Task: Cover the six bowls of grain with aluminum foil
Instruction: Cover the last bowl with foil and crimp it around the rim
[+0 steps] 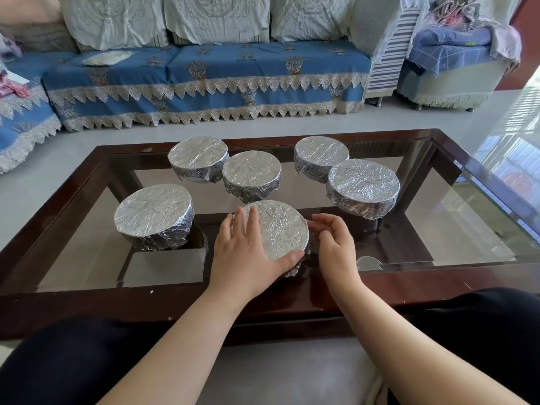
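All six bowls on the glass bench (pixel 467 159) foiled; left hand (pixel 245 252) fingers flat, pressing the nearest bowl (pixel 282 229), right hand (pixel 336 244) loosely curled beside its rim, holding nothing; next, likely crimp the skirt.

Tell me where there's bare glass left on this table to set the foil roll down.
Two free patches: the near-left glass between the front-left bowl and the table's wooden frame, and the right end beyond the right bowl. The centre is crowded: the left hand and right hand flank the nearest bowl, with bowls packed behind.
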A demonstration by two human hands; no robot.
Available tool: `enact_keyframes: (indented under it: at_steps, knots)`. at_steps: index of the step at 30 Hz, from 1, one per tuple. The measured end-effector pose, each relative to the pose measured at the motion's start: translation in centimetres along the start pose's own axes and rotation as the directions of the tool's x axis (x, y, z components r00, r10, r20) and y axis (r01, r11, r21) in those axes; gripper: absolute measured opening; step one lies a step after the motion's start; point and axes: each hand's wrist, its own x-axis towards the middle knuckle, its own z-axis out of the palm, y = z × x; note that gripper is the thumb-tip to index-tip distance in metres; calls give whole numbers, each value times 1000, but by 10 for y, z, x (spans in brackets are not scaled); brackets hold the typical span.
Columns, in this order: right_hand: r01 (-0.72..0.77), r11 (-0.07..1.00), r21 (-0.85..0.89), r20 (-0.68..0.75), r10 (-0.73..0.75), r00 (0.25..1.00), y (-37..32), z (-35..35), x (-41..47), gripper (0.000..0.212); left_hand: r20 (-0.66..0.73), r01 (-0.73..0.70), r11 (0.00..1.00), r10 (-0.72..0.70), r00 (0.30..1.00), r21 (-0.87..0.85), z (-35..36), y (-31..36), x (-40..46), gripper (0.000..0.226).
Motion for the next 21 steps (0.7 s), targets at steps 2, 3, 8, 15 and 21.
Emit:
enact_keyframes:
  at_steps: [2,3,8,15,21]
  knots:
    - [-41,996,85,47,37,998,5,-1,-13,18,10,15,1000,-15,1000,8,-3,1,-1,135]
    - [-26,998,62,72,22,997,5,-1,-17,12,17,15,1000,-15,1000,13,-5,0,-1,135]
    - [-7,1000,27,110,4,994,10,1,-23,19,141,-23,1000,22,990,5,-18,-15,1,141]
    - [-23,1000,-3,146,23,989,19,7,-33,13,197,-14,997,29,980,-76,-18,-17,2,140]
    - [-111,993,30,115,106,988,15,13,-25,24,163,5,987,21,986,-159,-17,-13,-1,133]
